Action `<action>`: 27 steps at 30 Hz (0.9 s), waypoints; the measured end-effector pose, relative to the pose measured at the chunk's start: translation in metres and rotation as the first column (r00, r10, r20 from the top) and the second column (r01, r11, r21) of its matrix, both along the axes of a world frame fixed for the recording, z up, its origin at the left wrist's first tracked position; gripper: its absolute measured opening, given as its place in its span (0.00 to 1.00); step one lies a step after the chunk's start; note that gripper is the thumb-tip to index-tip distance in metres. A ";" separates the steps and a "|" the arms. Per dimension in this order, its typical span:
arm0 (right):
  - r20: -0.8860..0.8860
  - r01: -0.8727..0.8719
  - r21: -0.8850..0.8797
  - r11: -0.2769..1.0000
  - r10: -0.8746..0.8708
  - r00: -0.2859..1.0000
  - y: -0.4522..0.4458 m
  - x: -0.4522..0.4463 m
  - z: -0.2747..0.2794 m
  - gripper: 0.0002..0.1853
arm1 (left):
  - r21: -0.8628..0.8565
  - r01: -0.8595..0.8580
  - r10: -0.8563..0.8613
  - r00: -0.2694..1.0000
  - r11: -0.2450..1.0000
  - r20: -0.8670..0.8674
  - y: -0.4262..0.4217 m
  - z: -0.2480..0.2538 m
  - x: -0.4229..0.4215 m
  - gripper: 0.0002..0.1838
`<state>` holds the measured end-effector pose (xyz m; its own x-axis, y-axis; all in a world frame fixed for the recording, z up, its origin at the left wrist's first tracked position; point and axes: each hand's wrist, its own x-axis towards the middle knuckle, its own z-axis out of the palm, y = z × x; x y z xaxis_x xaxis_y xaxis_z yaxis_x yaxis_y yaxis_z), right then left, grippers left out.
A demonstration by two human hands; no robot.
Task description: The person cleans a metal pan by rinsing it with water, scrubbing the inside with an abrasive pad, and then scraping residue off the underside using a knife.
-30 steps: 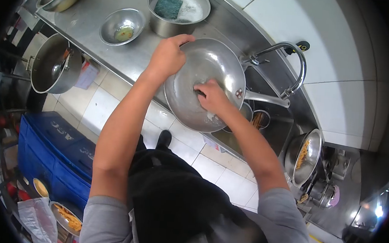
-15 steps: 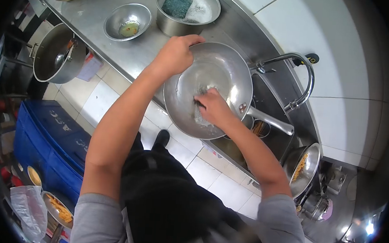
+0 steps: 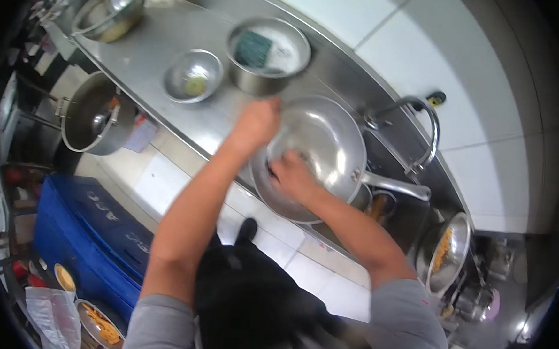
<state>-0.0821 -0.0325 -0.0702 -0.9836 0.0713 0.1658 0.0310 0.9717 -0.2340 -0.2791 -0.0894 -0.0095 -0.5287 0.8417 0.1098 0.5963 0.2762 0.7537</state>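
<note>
A large metal frying pan (image 3: 326, 136) with a long riveted handle (image 3: 397, 185) lies over the edge of the sink, its inside wet and shiny. At the pan's left rim is my left hand (image 3: 257, 123), closed on the edge and blurred by motion. My right hand (image 3: 295, 177) is down inside the pan, fingers bent and pressed to its surface around a small dark scrubber, mostly hidden beneath them. Behind the pan stands a deep metal pot (image 3: 259, 80) of foamy water, with a dark green scouring pad (image 3: 254, 49) in it.
A small metal bowl (image 3: 178, 79) with yellowish liquid sits on the steel counter (image 3: 153, 42). A curved faucet (image 3: 434, 136) rises behind the sink. To the right is a pan of orange food (image 3: 442, 251). A large pot (image 3: 91, 121) and blue bin (image 3: 90, 227) are at left.
The camera view has shifted, so the scene sits lower and slightly right. My right hand has moved across the pan toward its left side, nearer my left hand, which stays at the rim.
</note>
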 end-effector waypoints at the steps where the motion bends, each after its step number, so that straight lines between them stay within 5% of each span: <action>1: 0.245 -0.095 -0.255 0.962 0.159 0.956 0.015 0.001 0.007 0.13 | 0.004 0.041 -0.041 0.999 0.999 0.014 0.002 -0.013 -0.003 0.16; 2: 0.063 -0.165 -0.124 0.979 0.173 0.983 0.042 0.003 -0.020 0.12 | 0.118 0.025 -0.026 1.000 0.993 0.013 -0.002 -0.018 -0.001 0.13; 3: 0.037 0.203 -0.249 0.947 -0.200 0.979 0.058 -0.009 -0.026 0.13 | 0.038 0.045 -0.044 0.999 0.998 -0.024 0.000 -0.025 -0.002 0.12; 5: 0.019 0.510 -0.353 0.784 -0.539 0.842 0.029 -0.035 0.022 0.17 | -0.074 0.056 -0.066 0.989 0.996 -0.134 0.011 -0.024 0.001 0.13; 6: -0.115 0.464 -0.202 0.862 -0.492 0.863 0.008 -0.034 0.001 0.22 | 0.033 0.053 -0.042 0.965 0.998 -0.259 0.004 -0.016 0.003 0.12; 7: -0.280 0.147 0.024 0.989 -0.134 0.951 -0.006 -0.021 -0.003 0.26 | 0.070 -0.015 0.018 0.999 0.997 -0.049 0.004 -0.012 0.003 0.17; 8: -0.065 -0.073 0.036 0.997 0.076 0.995 0.004 -0.005 -0.002 0.23 | 0.078 -0.071 0.074 0.997 0.994 -0.033 0.002 -0.017 0.004 0.18; 10: 0.309 0.113 -0.074 0.991 -0.085 0.947 0.039 -0.011 0.011 0.20 | 0.007 -0.067 0.066 0.996 0.998 0.061 -0.010 0.006 0.009 0.18; 11: 0.299 0.103 -0.066 0.993 -0.078 0.951 0.038 -0.018 0.007 0.20 | 0.016 -0.077 0.076 0.996 0.997 0.052 -0.013 0.013 0.008 0.18; 14: -0.136 0.445 -0.227 0.867 -0.480 0.866 0.000 -0.030 0.000 0.14 | -0.040 -0.070 0.072 0.996 0.997 0.044 -0.011 0.011 0.013 0.17; 15: -0.139 0.453 -0.223 0.863 -0.488 0.862 -0.006 -0.029 0.005 0.14 | -0.008 -0.065 0.065 0.998 0.998 0.027 -0.011 0.001 0.006 0.17; 17: -0.071 -0.148 -0.132 0.980 0.139 0.988 -0.004 0.015 0.024 0.13 | 0.120 -0.010 0.016 0.999 0.993 -0.045 -0.010 -0.026 0.008 0.16; 18: 0.120 -0.062 -0.043 0.997 0.067 0.991 0.002 0.028 0.036 0.13 | 0.298 -0.042 0.046 0.999 0.954 -0.005 -0.012 -0.041 0.011 0.16; 19: 0.313 0.024 0.049 0.999 -0.039 0.949 0.013 0.034 0.048 0.14 | 0.212 -0.042 0.024 0.996 0.976 0.087 -0.026 -0.019 0.012 0.17; 21: 0.174 0.418 -0.086 0.904 -0.400 0.900 0.029 0.032 0.059 0.14 | 0.378 -0.171 0.147 0.985 0.910 0.093 -0.025 -0.038 0.020 0.19; 23: -0.246 0.361 -0.309 0.880 -0.441 0.863 0.032 0.007 0.084 0.14 | 0.331 -0.233 0.172 0.964 0.915 0.202 -0.034 -0.020 0.022 0.18; 25: -0.343 0.325 -0.214 0.921 -0.382 0.858 0.029 -0.041 0.123 0.14 | 0.362 -0.242 0.161 0.957 0.900 0.241 -0.037 -0.019 0.025 0.17; 27: -0.230 0.383 -0.029 0.923 -0.379 0.896 0.023 -0.098 0.164 0.16 | 0.202 -0.277 0.237 0.950 0.939 0.203 -0.040 -0.009 0.024 0.14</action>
<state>-0.1803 -0.0097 0.0939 -0.8172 0.4285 0.3855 0.3480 0.9000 -0.2626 -0.2553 -0.1297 -0.0183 -0.7514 0.6381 0.1680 0.3821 0.2133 0.8991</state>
